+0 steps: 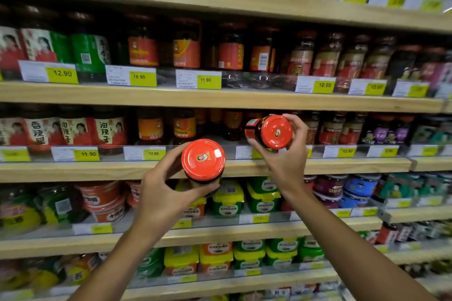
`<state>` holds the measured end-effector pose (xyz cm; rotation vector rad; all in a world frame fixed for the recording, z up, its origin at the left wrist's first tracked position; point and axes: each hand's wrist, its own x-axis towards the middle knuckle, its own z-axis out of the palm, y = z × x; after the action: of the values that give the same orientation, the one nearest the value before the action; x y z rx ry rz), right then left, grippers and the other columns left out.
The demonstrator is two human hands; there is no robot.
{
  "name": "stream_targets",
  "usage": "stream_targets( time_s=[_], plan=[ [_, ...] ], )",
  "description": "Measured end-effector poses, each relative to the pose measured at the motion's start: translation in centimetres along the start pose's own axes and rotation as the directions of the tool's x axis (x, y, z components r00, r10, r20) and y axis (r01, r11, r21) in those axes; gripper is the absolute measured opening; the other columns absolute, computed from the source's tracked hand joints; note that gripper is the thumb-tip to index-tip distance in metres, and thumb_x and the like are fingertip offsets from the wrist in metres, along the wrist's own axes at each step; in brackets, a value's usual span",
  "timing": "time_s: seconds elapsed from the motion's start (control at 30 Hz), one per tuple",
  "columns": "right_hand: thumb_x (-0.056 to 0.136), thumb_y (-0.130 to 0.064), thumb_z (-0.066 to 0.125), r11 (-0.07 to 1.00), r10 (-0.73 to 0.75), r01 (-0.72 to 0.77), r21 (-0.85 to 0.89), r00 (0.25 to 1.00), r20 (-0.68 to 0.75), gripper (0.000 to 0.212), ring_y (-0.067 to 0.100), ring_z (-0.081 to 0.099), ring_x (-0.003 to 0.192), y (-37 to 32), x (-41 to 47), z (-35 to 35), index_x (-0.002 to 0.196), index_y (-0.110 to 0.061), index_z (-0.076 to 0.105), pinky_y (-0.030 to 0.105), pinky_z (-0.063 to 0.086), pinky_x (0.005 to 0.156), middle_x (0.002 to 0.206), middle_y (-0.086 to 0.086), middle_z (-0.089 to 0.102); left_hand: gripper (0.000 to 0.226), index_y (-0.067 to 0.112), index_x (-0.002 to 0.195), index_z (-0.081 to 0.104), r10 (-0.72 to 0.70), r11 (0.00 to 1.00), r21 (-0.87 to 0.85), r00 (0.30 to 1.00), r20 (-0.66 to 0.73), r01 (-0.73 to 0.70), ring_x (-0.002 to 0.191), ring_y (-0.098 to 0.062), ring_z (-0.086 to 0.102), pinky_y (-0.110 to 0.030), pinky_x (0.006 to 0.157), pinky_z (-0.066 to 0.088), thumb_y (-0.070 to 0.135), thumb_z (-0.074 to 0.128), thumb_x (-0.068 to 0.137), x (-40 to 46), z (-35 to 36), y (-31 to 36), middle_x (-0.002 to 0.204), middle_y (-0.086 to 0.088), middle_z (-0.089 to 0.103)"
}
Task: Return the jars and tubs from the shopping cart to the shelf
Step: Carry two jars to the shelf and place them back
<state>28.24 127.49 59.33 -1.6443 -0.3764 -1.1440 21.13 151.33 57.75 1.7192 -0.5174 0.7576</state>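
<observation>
Head view, wooden shelf (220,99), left hand (166,193) and right hand (286,156) each gripping red-lidded jar (203,159).

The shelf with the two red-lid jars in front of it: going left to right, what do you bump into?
Jars with a lady's picture → orange-label jars → left hand → its red-lid jar → second red-lid jar → right hand → purple-label jars.

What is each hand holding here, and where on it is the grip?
Left hand grips a red-lidded jar round its glass body below the lid. Right hand holds a second red-lidded jar, fingers round its body behind the lid.
</observation>
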Motion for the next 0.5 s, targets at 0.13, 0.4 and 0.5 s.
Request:
stream_targets(
  time_s=[0.13,0.4,0.5],
  plan=[
    [0.067,-0.033,0.094,0.998,0.045,-0.045,-0.052,0.999,0.017,0.082,-0.004,0.057,0.111,0.9,0.6,0.7,0.13,-0.037,0.041,0.028,0.056,0.091,0.123,-0.032,0.048,0.079,0.044,0.124,0.059,0.031,1.0,-0.004,1.0,-0.001,-0.031,0.116,0.002,0.063,-0.017,0.094,0.053,0.03,0.095,0.055,0.3,-0.2,-0.2,0.121,0.026,0.067],
    [0.069,-0.037,0.093,0.982,0.102,-0.09,-0.167,0.992,0.07,0.086,0.013,0.059,0.114,2.4,1.8,1.0,0.138,-0.028,0.042,0.027,0.051,0.095,0.127,-0.008,0.057,0.079,0.042,0.127,0.058,0.052,0.999,-0.007,0.998,-0.03,-0.053,0.119,0.0,0.061,-0.015,0.095,0.051,0.029,0.094,0.058,0.6,0.1,-0.3,0.124,0.025,0.065],
    [0.07,-0.039,0.092,0.968,0.143,-0.125,-0.219,0.987,0.067,0.09,0.01,0.054,0.112,2.9,2.3,1.0,0.142,-0.021,0.042,0.022,0.044,0.095,0.121,-0.01,0.056,0.079,0.041,0.126,0.058,0.072,0.997,-0.008,0.996,-0.047,-0.073,0.118,0.002,0.062,-0.014,0.094,0.051,0.027,0.094,0.057,0.7,0.1,-0.2,0.122,0.027,0.066]
  ],
)
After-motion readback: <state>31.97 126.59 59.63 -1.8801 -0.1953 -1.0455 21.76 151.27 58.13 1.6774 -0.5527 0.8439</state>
